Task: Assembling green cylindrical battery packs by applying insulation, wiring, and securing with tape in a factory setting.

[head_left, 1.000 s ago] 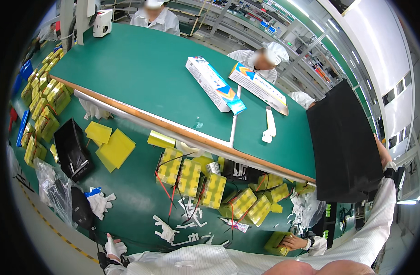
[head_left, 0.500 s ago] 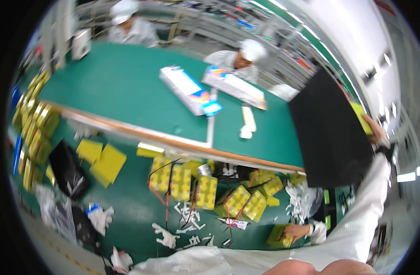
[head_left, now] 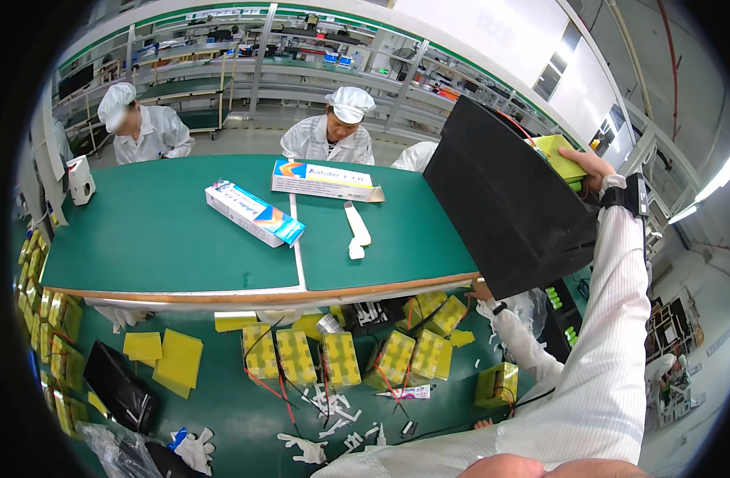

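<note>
On the right, my right hand [head_left: 592, 169] grips a yellow-wrapped battery pack [head_left: 561, 159] at the open upper side of a large black case [head_left: 504, 203]. Red wires show along that opening. The case hangs tilted over the right end of the table. At its lower corner is another hand with a dark wristband, which I take for my left hand [head_left: 481, 291]; its forearm runs behind my raised sleeve and the case hides most of its fingers. Below stands a loose yellow battery pack [head_left: 496, 385], with the fingertips of a further hand [head_left: 483, 424] beside it, owner unclear.
Several wired yellow battery packs [head_left: 341, 360] line the lower bench, with white scraps [head_left: 333, 410] and yellow sheets [head_left: 178, 358] around. Two printed boxes [head_left: 253, 213] lie on the raised green table [head_left: 142, 231]. Two people [head_left: 329, 139] in white caps sit beyond. A black tray [head_left: 122, 388] stands left.
My view has swung, so the scene sits differently. The raised case and pack have shifted left and up in view. The wristbanded hand has left the loose battery pack for the case's lower corner.
</note>
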`<state>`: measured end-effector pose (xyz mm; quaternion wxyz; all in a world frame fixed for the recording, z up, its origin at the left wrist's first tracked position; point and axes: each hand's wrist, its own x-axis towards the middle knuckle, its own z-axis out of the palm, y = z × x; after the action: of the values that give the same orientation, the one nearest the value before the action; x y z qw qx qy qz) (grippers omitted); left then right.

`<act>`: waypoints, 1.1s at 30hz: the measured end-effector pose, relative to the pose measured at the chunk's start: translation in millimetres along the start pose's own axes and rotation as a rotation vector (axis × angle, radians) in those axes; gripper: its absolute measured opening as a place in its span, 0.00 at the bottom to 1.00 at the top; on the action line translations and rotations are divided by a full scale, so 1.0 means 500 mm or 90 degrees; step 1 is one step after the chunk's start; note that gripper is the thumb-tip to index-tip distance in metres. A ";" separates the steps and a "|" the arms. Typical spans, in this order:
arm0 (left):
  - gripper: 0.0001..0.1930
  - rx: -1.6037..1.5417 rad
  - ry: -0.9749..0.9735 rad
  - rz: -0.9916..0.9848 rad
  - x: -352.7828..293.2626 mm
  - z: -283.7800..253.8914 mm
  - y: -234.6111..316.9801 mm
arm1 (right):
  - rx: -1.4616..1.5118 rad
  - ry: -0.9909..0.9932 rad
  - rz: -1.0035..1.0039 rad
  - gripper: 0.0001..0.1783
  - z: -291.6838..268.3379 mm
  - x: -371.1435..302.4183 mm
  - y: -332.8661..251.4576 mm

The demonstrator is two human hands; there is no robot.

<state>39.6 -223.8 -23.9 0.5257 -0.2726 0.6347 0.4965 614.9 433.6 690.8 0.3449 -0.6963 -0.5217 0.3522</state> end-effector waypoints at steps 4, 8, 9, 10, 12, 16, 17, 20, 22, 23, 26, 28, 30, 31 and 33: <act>0.32 0.013 -0.004 -0.014 -0.021 -0.002 0.004 | -0.009 0.045 -0.068 0.25 0.003 -0.015 0.011; 0.32 0.016 -0.008 -0.027 -0.034 -0.008 -0.003 | -0.023 0.077 -0.115 0.27 0.012 -0.050 -0.001; 0.33 0.014 -0.012 -0.026 -0.031 -0.006 -0.002 | -0.079 0.074 -0.107 0.27 0.003 -0.049 -0.008; 0.33 0.010 -0.014 -0.027 -0.026 -0.006 -0.002 | -0.135 0.070 -0.098 0.28 -0.002 -0.048 -0.014; 0.33 0.009 -0.019 -0.028 -0.020 -0.005 -0.002 | -0.222 0.097 -0.099 0.28 0.012 -0.059 -0.039; 0.34 0.002 -0.022 -0.031 -0.011 -0.007 -0.010 | -0.481 0.087 -0.156 0.32 0.034 -0.097 -0.068; 0.34 0.001 -0.022 -0.032 -0.008 -0.008 -0.011 | -0.579 0.073 -0.165 0.33 0.035 -0.101 -0.070; 0.35 0.001 -0.029 -0.033 -0.008 -0.016 -0.007 | -0.583 0.070 -0.146 0.35 0.026 -0.105 -0.058; 0.35 0.001 -0.035 -0.036 -0.002 -0.014 -0.007 | -0.653 0.063 -0.118 0.40 0.034 -0.094 -0.062; 0.35 0.005 -0.039 -0.039 0.001 -0.016 -0.011 | -0.650 0.064 -0.117 0.40 0.045 -0.085 -0.071; 0.36 0.003 -0.050 -0.043 0.008 -0.018 -0.007 | -0.814 0.075 -0.060 0.41 0.068 -0.074 -0.082; 0.35 0.005 -0.059 -0.050 0.014 -0.020 -0.005 | -0.803 0.098 -0.101 0.39 0.056 -0.064 -0.067; 0.36 -0.005 -0.055 -0.040 0.010 -0.020 -0.011 | -0.780 0.146 -0.184 0.35 0.053 -0.072 -0.054; 0.36 -0.014 -0.052 -0.031 0.009 -0.020 -0.013 | -0.780 0.146 -0.186 0.35 0.053 -0.076 -0.049; 0.36 0.002 -0.050 -0.031 0.008 -0.023 -0.011 | -0.738 0.197 -0.233 0.32 0.073 -0.098 -0.049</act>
<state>38.4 -235.7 -30.2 0.5627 -0.2677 0.6075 0.4927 561.7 395.6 699.1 0.0373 -0.7124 -0.6827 -0.1581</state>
